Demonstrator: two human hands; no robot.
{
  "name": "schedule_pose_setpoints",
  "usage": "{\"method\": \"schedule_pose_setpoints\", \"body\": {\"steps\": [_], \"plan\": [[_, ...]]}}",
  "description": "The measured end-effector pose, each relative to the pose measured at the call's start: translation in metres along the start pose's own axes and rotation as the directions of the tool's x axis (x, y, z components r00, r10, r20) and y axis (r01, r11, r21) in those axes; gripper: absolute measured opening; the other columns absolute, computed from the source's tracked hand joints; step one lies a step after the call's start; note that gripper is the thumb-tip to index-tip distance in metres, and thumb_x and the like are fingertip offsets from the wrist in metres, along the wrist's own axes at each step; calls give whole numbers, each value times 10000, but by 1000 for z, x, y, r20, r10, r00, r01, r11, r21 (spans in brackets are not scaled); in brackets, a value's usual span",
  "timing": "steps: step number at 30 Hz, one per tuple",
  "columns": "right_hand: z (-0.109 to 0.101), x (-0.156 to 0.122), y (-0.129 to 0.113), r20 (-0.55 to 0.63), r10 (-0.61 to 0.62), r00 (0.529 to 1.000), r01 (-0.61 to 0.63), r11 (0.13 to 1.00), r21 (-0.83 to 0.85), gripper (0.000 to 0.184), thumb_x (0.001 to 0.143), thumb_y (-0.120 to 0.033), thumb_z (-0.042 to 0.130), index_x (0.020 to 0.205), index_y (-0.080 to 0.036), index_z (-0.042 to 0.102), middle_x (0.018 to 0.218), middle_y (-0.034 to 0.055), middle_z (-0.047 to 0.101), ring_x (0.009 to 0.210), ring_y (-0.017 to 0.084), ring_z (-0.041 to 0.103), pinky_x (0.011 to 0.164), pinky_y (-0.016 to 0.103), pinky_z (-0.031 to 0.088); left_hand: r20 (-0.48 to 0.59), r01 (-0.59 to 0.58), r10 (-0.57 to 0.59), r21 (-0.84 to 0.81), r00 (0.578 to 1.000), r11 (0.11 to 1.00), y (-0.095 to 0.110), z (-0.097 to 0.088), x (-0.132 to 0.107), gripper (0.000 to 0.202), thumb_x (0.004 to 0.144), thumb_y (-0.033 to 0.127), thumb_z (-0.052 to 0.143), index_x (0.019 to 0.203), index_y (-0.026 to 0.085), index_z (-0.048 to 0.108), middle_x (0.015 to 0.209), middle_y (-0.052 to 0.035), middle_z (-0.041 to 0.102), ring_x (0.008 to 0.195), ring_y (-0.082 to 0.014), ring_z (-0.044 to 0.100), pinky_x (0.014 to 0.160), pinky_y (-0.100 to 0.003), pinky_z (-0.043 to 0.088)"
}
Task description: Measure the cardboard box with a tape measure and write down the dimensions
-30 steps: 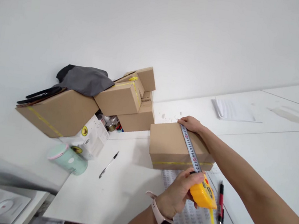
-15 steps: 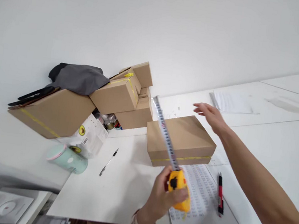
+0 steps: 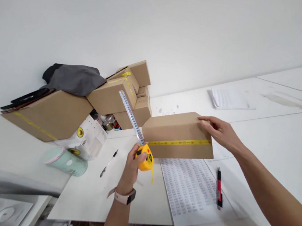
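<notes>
My left hand [image 3: 131, 168], with a pale watch on its wrist, is closed around a yellow tape measure [image 3: 145, 158]. Its metal blade [image 3: 131, 115] sticks out up and to the left, past the left end of a cardboard box [image 3: 174, 125]. Yellow tape runs along the box's side. My right hand [image 3: 223, 133] grips the box's upper right edge, thumb on the near side and fingers partly hidden. The box looks tilted, its taped side turned toward me. Beneath and in front of it lies a printed sheet [image 3: 185, 191].
Several cardboard boxes [image 3: 114, 95] are stacked at the left back, a dark grey cloth [image 3: 76, 79] over them. An avocado-printed carton [image 3: 90, 138] and a mint-green cylinder [image 3: 69, 162] stand left. One pen [image 3: 109, 163] lies left, a red-black pen [image 3: 219, 188] right, papers [image 3: 228, 98] behind.
My right hand has come down onto the box and gripped it; the box has tilted, showing more of its taped side. My left hand has moved left and up with the tape measure.
</notes>
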State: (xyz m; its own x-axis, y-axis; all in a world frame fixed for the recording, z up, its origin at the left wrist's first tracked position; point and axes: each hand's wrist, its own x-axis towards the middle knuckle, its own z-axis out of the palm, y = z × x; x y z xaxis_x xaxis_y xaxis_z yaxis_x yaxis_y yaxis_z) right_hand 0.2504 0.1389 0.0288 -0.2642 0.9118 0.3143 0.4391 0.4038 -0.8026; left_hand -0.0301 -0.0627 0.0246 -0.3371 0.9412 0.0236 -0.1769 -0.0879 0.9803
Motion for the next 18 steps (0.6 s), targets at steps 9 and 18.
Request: {"method": "schedule_pose_setpoints", "body": {"steps": [9,18], "plan": [[24,78,-8,-20,-255,967,221,873,-435,396,987,-387,415,951,-184,753,1239,155,696,1133,334,594,908,454,460,77,-36,34,29,996,999,33,35,7,496,711,472,848,1077,188,670,878,-4,628,741,-134,570,690,-235,457],[37,66,-13,73,-403,912,381,772,-508,509,1012,-228,287,1448,-202,547,1098,128,724,1016,302,609,929,459,399,351,310,-299,27,887,950,-25,78,-14,512,620,481,892,938,143,677,784,-2,567,654,-103,493,631,-232,416]]}}
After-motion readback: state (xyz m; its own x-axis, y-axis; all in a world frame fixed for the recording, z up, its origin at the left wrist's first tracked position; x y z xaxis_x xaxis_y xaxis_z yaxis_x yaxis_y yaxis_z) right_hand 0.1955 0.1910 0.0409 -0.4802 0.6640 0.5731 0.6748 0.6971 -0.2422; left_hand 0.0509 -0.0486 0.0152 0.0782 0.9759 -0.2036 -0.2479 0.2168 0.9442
